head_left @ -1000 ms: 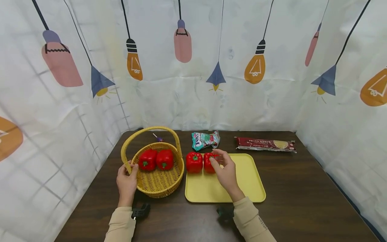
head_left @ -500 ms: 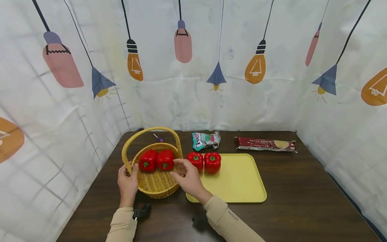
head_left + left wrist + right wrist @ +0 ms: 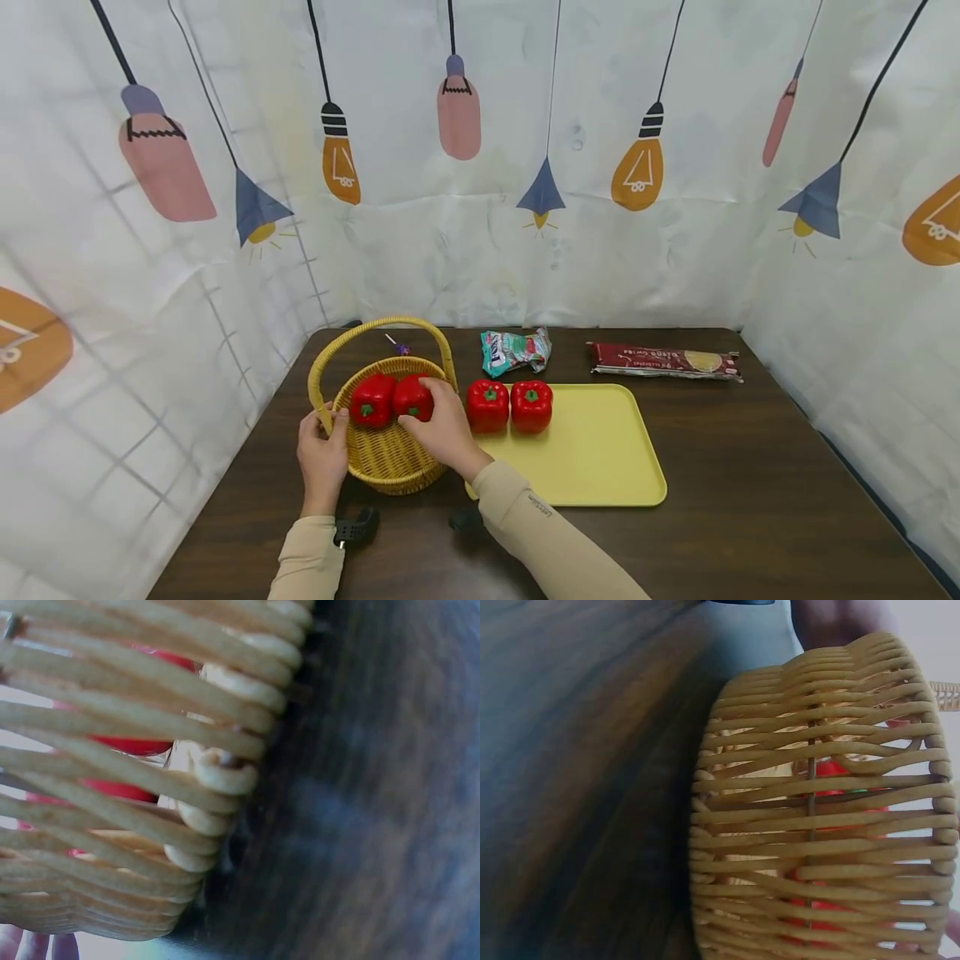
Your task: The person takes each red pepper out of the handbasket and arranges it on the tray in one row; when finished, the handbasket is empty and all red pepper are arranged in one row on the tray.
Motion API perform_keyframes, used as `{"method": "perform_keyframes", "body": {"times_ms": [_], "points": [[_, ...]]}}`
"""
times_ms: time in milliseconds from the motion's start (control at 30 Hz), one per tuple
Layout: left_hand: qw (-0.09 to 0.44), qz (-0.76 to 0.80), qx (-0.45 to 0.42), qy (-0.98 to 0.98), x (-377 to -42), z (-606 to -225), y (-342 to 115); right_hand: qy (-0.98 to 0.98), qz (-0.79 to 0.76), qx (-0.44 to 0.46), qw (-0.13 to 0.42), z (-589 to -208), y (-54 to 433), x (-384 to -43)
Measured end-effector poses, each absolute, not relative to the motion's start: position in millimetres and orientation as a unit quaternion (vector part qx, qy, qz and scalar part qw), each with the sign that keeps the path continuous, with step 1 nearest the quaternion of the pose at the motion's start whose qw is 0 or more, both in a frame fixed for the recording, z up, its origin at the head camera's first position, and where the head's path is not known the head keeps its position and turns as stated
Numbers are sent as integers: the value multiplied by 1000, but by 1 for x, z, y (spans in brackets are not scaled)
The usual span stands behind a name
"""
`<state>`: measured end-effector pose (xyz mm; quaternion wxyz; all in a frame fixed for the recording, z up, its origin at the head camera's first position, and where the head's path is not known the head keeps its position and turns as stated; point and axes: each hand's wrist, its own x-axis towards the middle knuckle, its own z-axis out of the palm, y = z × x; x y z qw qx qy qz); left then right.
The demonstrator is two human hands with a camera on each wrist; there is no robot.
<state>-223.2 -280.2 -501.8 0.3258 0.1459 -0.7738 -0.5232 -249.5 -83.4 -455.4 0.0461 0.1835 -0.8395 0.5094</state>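
Note:
In the head view, my left hand (image 3: 323, 458) grips the yellow wicker basket (image 3: 397, 479) at its left rim, by the foot of the handle. Two red bell peppers lie inside: the left bell pepper (image 3: 372, 402) is uncovered, while my right hand (image 3: 448, 427) has thumb and fingers around the right bell pepper (image 3: 411, 400), partly hiding it. Two more red bell peppers (image 3: 487, 408) stand side by side on the yellow tray (image 3: 585, 467). Both wrist views show the wicker wall (image 3: 825, 810) close up, with red showing through its gaps.
Behind the tray lie a teal snack packet (image 3: 516, 351) and a long dark red biscuit packet (image 3: 666, 361). A small lollipop (image 3: 399, 346) is behind the basket. A printed white curtain (image 3: 480, 250) encloses the dark wooden table (image 3: 750, 500).
My right hand has moved left from the right pepper on the tray, over the basket's rim, to the right pepper in the basket. My left hand keeps its hold on the basket.

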Motion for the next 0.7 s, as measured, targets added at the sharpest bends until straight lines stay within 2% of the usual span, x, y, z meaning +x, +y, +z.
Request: {"method": "perform_keyframes", "body": {"times_ms": [400, 700], "points": [[326, -532, 133, -770, -224, -501, -277, -851, 495, 169, 31, -462, -93, -271], [334, -532, 127, -767, -221, -502, -280, -858, 487, 162, 34, -460, -97, -266]]}}
